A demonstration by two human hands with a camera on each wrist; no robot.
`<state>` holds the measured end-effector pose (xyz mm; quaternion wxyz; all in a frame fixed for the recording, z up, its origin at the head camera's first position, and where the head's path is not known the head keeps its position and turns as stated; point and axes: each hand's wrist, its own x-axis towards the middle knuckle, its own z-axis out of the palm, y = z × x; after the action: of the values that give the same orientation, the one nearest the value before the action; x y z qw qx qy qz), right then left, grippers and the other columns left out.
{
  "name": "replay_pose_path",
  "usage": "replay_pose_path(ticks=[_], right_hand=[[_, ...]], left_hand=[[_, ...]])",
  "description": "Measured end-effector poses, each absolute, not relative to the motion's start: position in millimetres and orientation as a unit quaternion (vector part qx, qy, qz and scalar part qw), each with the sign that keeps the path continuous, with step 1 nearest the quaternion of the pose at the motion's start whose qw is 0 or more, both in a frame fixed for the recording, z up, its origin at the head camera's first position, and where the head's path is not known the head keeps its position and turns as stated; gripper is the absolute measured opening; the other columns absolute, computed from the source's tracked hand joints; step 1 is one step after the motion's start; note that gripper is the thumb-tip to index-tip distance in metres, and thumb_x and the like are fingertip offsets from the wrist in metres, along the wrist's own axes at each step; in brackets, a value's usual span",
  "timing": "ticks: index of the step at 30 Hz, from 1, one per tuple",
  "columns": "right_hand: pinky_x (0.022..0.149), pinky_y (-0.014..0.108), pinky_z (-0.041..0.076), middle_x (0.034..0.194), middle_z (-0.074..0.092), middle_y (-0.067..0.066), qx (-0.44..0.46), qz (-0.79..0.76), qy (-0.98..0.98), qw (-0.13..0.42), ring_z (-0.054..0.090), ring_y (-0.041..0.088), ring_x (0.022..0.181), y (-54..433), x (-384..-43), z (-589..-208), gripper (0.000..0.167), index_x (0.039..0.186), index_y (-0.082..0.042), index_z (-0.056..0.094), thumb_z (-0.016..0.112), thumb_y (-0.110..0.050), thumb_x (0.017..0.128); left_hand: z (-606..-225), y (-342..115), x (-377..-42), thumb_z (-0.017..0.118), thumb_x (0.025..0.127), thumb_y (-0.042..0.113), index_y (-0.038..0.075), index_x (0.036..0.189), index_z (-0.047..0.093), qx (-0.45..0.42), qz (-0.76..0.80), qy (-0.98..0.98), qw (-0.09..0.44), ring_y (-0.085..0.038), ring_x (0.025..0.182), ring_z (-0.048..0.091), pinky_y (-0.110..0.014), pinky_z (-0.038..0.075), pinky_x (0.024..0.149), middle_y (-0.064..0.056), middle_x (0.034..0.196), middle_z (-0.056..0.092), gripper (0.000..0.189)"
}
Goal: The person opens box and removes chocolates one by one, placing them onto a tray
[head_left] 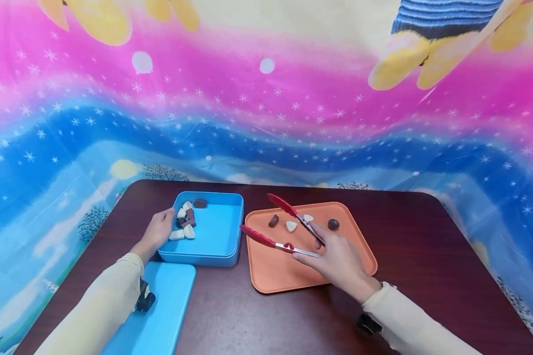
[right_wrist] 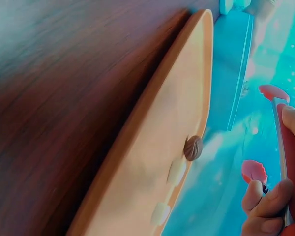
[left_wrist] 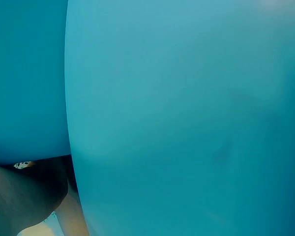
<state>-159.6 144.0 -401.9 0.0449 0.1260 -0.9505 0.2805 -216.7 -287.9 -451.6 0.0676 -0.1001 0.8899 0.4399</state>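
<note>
My right hand [head_left: 342, 259] holds a pair of tongs [head_left: 259, 236] with red scalloped tips. The tongs' arms are spread apart over the left part of an orange tray [head_left: 284, 273], with nothing between the tips. On the tray lie a brown piece [head_left: 273, 220], two white pieces [head_left: 291, 226] and a round dark brown piece [head_left: 333, 224], all chocolate-like. My left hand [head_left: 160, 229] grips the left wall of an open blue box [head_left: 200, 257]. Brown and white pieces [head_left: 188, 217] sit along that box's left side. In the left wrist view, blue plastic [left_wrist: 177, 98] hides most of the fingers.
A flat blue lid [head_left: 166, 301] lies in front of the box, under my left forearm. Box and tray stand side by side on a dark wooden table [head_left: 231, 310], a narrow gap between them. A printed cloth [head_left: 266, 113] hangs behind the table.
</note>
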Motion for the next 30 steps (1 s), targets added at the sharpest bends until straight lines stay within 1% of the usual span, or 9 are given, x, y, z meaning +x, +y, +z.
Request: replay_pose_path(ticks=[2, 6, 9, 11, 17, 22, 24, 28, 30], right_hand=[[0.043, 0.024, 0.030, 0.070, 0.047, -0.005, 0.126, 0.280, -0.951, 0.045, 0.038, 0.009, 0.049, 139, -160, -402, 0.082, 0.146, -0.030, 0.054, 0.081, -0.062, 0.076], [0.041, 0.025, 0.029, 0.068, 0.049, -0.005, 0.122, 0.285, -0.950, 0.035, 0.039, 0.010, 0.048, 127, -162, -402, 0.076, 0.140, -0.031, 0.059, 0.081, -0.063, 0.075], [0.041, 0.025, 0.027, 0.069, 0.051, -0.005, 0.122, 0.290, -0.949, 0.030, 0.039, 0.012, 0.048, 116, -162, -403, 0.071, 0.135, -0.028, 0.062, 0.083, -0.060, 0.075], [0.042, 0.025, 0.028, 0.073, 0.052, -0.006, 0.125, 0.284, -0.950, 0.032, 0.040, 0.011, 0.050, 109, -163, -403, 0.071, 0.134, -0.027, 0.063, 0.084, -0.058, 0.075], [0.042, 0.025, 0.032, 0.075, 0.054, -0.007, 0.146, 0.269, -0.951, 0.034, 0.042, 0.011, 0.052, 90, -165, -406, 0.075, 0.137, -0.026, 0.061, 0.084, -0.059, 0.074], [0.041, 0.026, 0.032, 0.075, 0.054, -0.007, 0.157, 0.267, -0.950, 0.034, 0.042, 0.011, 0.051, 78, -166, -408, 0.081, 0.141, -0.025, 0.059, 0.084, -0.061, 0.073], [0.041, 0.026, 0.032, 0.073, 0.053, -0.007, 0.161, 0.267, -0.949, 0.034, 0.042, 0.011, 0.051, 73, -167, -408, 0.082, 0.143, -0.025, 0.058, 0.084, -0.061, 0.073], [0.039, 0.025, 0.032, 0.071, 0.052, -0.008, 0.171, 0.269, -0.947, 0.027, 0.043, 0.011, 0.050, 63, -169, -408, 0.083, 0.144, -0.025, 0.057, 0.082, -0.062, 0.074], [0.039, 0.025, 0.032, 0.071, 0.053, -0.008, 0.177, 0.268, -0.947, 0.019, 0.043, 0.011, 0.049, 58, -170, -407, 0.085, 0.146, -0.025, 0.055, 0.081, -0.063, 0.075]], left_hand=[[-452, -287, -216, 0.012, 0.111, 0.043, -0.003, 0.160, 0.012, -0.099, 0.440, 0.890, 0.068, -0.046, 0.155, 0.016, -0.061, 0.021, 0.125, -0.027, 0.167, 0.015, 0.067], [-451, -288, -215, 0.012, 0.111, 0.043, -0.004, 0.160, 0.013, -0.099, 0.440, 0.890, 0.065, -0.046, 0.154, 0.019, -0.061, 0.023, 0.124, -0.033, 0.159, 0.030, 0.067], [-449, -288, -215, 0.012, 0.111, 0.043, -0.003, 0.160, 0.013, -0.098, 0.441, 0.890, 0.064, -0.046, 0.154, 0.018, -0.062, 0.022, 0.124, -0.033, 0.160, 0.028, 0.067], [-449, -288, -216, 0.012, 0.111, 0.043, -0.003, 0.160, 0.012, -0.098, 0.442, 0.889, 0.066, -0.046, 0.155, 0.015, -0.062, 0.021, 0.124, -0.027, 0.167, 0.014, 0.067], [-451, -289, -217, 0.012, 0.111, 0.044, -0.003, 0.160, 0.012, -0.099, 0.446, 0.887, 0.072, -0.046, 0.155, 0.015, -0.062, 0.020, 0.124, -0.027, 0.167, 0.014, 0.068], [-452, -289, -215, 0.015, 0.111, 0.044, -0.003, 0.160, 0.015, -0.097, 0.449, 0.887, 0.057, -0.046, 0.154, 0.016, -0.063, 0.021, 0.124, -0.034, 0.154, 0.035, 0.067], [-452, -290, -215, 0.015, 0.111, 0.044, -0.003, 0.160, 0.015, -0.096, 0.449, 0.887, 0.054, -0.046, 0.154, 0.016, -0.063, 0.021, 0.124, -0.034, 0.155, 0.034, 0.067], [-452, -290, -216, 0.013, 0.111, 0.044, -0.003, 0.160, 0.013, -0.093, 0.446, 0.888, 0.060, -0.046, 0.155, 0.014, -0.062, 0.020, 0.124, -0.026, 0.167, 0.013, 0.068], [-452, -290, -217, 0.013, 0.111, 0.044, -0.002, 0.160, 0.013, -0.095, 0.445, 0.888, 0.061, -0.046, 0.155, 0.015, -0.062, 0.020, 0.124, -0.026, 0.167, 0.013, 0.067]])
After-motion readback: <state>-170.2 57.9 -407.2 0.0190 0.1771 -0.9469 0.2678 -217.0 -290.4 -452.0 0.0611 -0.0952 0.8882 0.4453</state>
